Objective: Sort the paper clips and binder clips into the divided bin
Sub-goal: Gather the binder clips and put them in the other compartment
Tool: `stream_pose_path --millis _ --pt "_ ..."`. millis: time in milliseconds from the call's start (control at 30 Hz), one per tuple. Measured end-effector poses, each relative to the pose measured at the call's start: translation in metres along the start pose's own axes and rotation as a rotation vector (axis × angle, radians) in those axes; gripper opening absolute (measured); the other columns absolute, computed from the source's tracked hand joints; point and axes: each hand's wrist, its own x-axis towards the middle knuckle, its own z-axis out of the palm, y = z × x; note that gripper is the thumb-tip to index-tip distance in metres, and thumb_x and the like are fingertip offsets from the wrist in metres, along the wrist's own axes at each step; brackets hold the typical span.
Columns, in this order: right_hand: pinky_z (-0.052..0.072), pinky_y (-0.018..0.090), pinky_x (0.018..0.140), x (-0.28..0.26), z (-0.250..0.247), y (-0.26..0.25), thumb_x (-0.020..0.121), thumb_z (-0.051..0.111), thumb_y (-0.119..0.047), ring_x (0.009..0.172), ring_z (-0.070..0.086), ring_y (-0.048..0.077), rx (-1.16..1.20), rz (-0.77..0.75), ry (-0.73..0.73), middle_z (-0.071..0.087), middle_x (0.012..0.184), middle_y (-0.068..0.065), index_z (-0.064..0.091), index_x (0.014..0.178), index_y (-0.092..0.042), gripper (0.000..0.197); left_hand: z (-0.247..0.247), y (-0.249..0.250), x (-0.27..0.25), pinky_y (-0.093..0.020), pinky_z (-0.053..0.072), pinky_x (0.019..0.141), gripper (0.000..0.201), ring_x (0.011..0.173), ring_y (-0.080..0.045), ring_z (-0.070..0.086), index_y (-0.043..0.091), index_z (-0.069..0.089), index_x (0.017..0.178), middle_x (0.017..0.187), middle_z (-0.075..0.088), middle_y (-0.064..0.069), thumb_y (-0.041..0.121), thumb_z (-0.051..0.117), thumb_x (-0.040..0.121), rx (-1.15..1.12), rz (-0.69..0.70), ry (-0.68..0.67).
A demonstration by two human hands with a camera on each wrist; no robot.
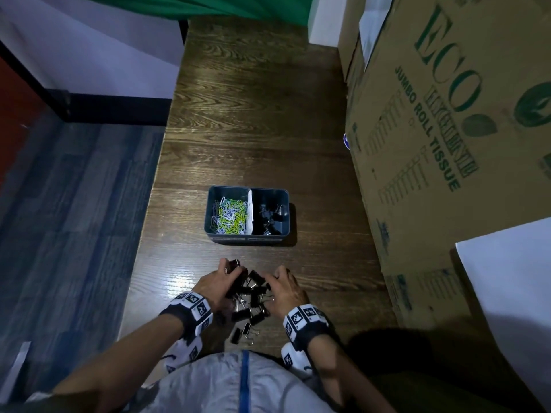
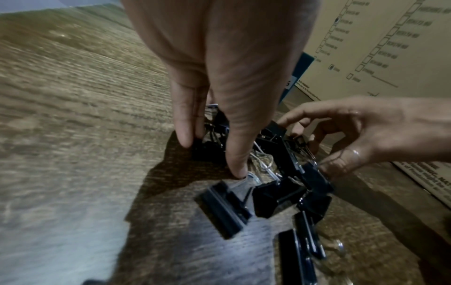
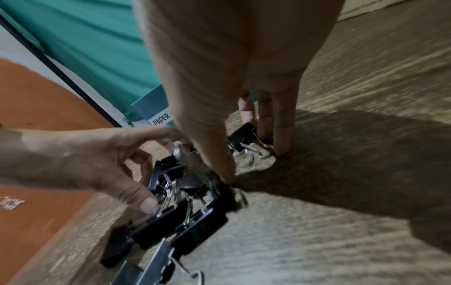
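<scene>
Head view: loose binder clips (image 1: 250, 296) lie in a heap stretching toward the person on the tabletop (image 1: 253, 129), pointing every way, just before the divided bin (image 1: 249, 240). The left hand (image 1: 219, 283) curls its fingers round several; the right hand (image 1: 287, 290) has fingers spread, tips touching the heap.

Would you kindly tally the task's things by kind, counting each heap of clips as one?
Divided bin: 1
Paper clip heaps: 1
Binder clip heaps: 2, one binned, one loose
Total: 4
</scene>
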Motion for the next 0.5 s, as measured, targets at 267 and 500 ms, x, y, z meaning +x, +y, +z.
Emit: stream_pose_path --millis 267,500 --pt "0.055 0.035 0.078 0.004 0.002 -0.001 0.078 0.077 -0.016 0.089 0.056 0.015 0.112 0.119 0.062 0.043 0.105 -0.007 0.057 0.098 -0.033 0.033 0.008 -0.007 0.002 -0.036 0.053 0.066 0.061 0.075 -0.029 0.059 0.028 0.038 0.122 0.114 0.031 -0.005 0.028 0.076 0.074 -0.128 -0.040 0.063" --pt "0.058 0.032 0.067 0.015 0.010 0.013 0.080 0.076 -0.017 0.074 0.060 0.008 0.213 0.313 0.108 0.059 0.085 -0.014 0.049 0.076 -0.040 0.037 0.012 -0.004 -0.002 -0.037 0.049 0.062 0.021 0.073 -0.033 0.060 0.027 0.039 0.102 0.101 0.048 -0.003 0.023 0.057 0.091 -0.159 -0.042 0.221"
